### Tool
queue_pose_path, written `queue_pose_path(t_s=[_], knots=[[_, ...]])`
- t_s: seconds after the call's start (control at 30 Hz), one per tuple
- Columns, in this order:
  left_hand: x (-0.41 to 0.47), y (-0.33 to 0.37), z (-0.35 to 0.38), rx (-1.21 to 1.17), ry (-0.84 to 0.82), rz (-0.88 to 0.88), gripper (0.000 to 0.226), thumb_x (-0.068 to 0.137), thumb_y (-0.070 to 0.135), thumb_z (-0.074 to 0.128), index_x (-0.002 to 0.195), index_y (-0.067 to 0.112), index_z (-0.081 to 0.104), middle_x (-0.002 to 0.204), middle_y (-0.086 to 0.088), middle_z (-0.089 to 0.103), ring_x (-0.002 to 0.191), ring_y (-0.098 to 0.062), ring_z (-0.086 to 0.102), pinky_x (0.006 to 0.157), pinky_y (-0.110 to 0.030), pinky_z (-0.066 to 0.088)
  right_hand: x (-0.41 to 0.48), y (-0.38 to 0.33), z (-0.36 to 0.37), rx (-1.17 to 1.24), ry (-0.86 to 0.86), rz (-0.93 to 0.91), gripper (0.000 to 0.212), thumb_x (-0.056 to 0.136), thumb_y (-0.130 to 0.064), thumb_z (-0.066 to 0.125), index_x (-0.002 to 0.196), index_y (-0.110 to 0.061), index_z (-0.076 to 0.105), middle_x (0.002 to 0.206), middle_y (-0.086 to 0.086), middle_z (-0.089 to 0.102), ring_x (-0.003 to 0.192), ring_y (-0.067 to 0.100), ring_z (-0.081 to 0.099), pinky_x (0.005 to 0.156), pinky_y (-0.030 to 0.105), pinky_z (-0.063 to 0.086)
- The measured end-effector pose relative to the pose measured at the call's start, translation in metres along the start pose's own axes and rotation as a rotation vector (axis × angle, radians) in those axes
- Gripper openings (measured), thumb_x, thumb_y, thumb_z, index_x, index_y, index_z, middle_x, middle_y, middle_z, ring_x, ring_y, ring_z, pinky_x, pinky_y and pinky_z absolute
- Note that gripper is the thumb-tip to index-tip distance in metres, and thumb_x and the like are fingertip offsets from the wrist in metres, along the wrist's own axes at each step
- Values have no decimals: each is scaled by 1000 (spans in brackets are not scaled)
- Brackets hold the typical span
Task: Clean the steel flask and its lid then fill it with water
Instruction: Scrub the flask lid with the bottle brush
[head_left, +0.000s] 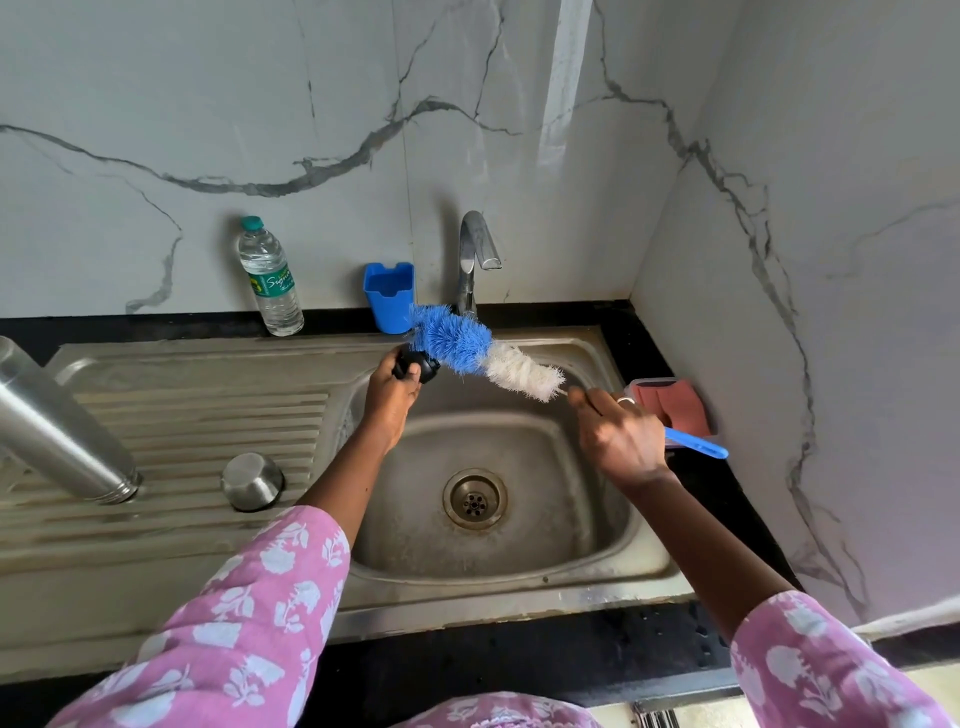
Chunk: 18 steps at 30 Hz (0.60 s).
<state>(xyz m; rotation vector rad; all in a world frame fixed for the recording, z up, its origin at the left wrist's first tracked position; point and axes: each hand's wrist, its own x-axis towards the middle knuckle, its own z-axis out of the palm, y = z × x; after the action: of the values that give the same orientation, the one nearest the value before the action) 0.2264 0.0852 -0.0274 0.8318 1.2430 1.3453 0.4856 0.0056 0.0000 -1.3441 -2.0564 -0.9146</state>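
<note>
The steel flask (57, 431) stands upside down and tilted on the drainboard at the left, mouth down. A steel cup-shaped cap (252, 480) sits inverted beside it. My left hand (390, 391) grips a small black lid (415, 366) over the sink's back left corner. My right hand (621, 434) holds the blue handle of a bottle brush (485, 353). The brush's blue and white bristles touch the black lid.
The steel sink (524, 564) with its drain (474, 499) lies below my hands. A tap (475, 249) stands behind, not running. A blue holder (389, 296) and a water bottle (270, 278) stand at the wall. A pink sponge in a tray (672, 402) sits at the right.
</note>
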Motion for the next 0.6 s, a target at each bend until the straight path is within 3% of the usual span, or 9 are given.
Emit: queue_pose_path(t_s=[0.23, 0.4, 0.5, 0.6], knots=[[2, 2, -5, -149, 40, -33, 40, 96, -5, 42, 135, 3, 44, 135, -16, 49, 123, -26, 48, 97, -32, 40, -9, -1, -2, 71, -18, 73, 26, 78, -4, 49, 78, -14, 73, 58, 0, 57, 40, 24, 50, 33, 22, 28], [-5, 2, 4, -161, -85, -73, 41, 96, -7, 40, 135, 4, 42, 139, -19, 45, 121, -26, 47, 104, -35, 37, -2, -2, -2, 92, -74, 181, 28, 78, -10, 45, 76, -17, 72, 58, 0, 58, 41, 26, 54, 36, 18, 25], [-6, 6, 6, -205, -80, -74, 41, 96, -7, 39, 135, 5, 43, 138, -19, 45, 123, -28, 46, 101, -34, 40, 0, -4, -1, 114, -84, 195, 27, 78, -11, 46, 76, -17, 72, 58, 0, 58, 41, 25, 54, 35, 18, 27], [-3, 10, 0, -310, -15, -70, 38, 97, -3, 40, 135, 3, 43, 136, -20, 46, 120, -30, 48, 88, -26, 46, -5, -4, -1, 134, -89, 187, 30, 80, -12, 43, 74, -17, 71, 58, 1, 57, 42, 25, 55, 33, 20, 29]])
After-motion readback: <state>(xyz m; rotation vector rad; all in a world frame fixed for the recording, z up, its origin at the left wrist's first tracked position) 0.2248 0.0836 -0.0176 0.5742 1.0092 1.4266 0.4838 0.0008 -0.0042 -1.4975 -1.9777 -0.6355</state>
